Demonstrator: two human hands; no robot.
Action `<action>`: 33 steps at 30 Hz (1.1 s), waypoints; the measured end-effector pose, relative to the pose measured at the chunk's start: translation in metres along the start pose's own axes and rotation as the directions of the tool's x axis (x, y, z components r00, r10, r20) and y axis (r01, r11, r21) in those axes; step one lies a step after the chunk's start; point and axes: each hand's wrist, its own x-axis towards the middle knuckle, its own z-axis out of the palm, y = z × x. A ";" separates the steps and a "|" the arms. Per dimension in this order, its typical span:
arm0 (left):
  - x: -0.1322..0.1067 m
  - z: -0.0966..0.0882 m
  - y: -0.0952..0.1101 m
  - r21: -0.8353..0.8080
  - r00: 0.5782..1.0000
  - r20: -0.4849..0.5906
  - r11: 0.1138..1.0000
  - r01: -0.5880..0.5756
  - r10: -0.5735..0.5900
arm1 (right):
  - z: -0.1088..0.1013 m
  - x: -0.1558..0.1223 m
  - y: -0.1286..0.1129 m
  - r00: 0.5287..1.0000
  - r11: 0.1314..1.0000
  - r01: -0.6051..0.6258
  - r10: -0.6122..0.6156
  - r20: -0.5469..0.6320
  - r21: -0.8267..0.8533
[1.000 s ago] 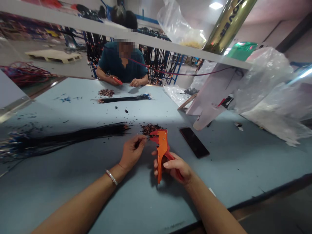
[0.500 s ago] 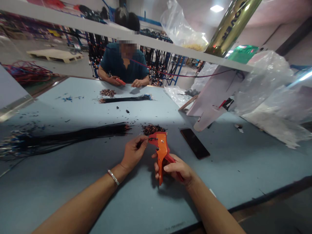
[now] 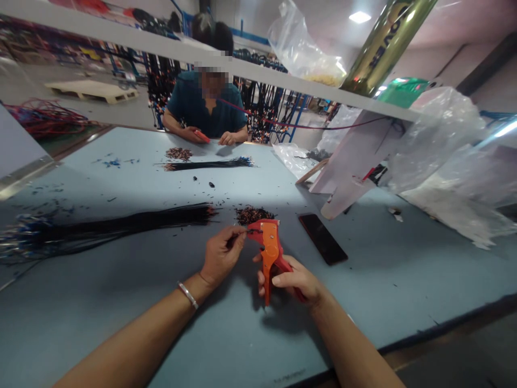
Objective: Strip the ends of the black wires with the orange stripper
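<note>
My right hand (image 3: 293, 283) is closed round the handles of an orange wire stripper (image 3: 269, 252), held upright over the blue table (image 3: 121, 302). My left hand (image 3: 221, 253) pinches a short black wire piece (image 3: 242, 233) and holds its end at the stripper's jaws. Just beyond the jaws lies a small pile of stripped wire bits (image 3: 251, 214). A long bundle of black wires (image 3: 121, 223) stretches away to the left of my left hand.
A black phone (image 3: 322, 238) lies flat right of the stripper. Plastic bags (image 3: 452, 161) and a white board crowd the right side. Across the table another person (image 3: 204, 108) sits with a second wire bundle (image 3: 208, 164). A shelf edge runs overhead.
The stripper's handles have drawn closer in my right hand and the tool has shifted slightly; my left hand keeps the wire at the jaws.
</note>
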 end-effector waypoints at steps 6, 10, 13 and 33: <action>-0.002 0.000 0.001 0.044 0.999 -0.032 0.999 -0.029 0.030 | -0.003 -0.001 -0.001 1.000 1.000 -0.004 0.004 0.002 -0.027; -0.003 -0.001 0.002 0.103 0.995 -0.082 0.993 -0.050 0.059 | -0.003 -0.001 -0.003 0.999 0.999 0.028 -0.029 -0.018 -0.036; -0.003 -0.001 0.004 0.132 0.994 -0.093 0.990 -0.047 0.060 | -0.002 -0.002 -0.006 0.998 0.998 0.049 -0.051 -0.043 -0.032; -0.003 -0.002 0.006 0.075 0.999 -0.015 0.997 -0.037 0.038 | -0.002 -0.003 -0.006 1.000 0.998 0.014 -0.013 0.028 -0.060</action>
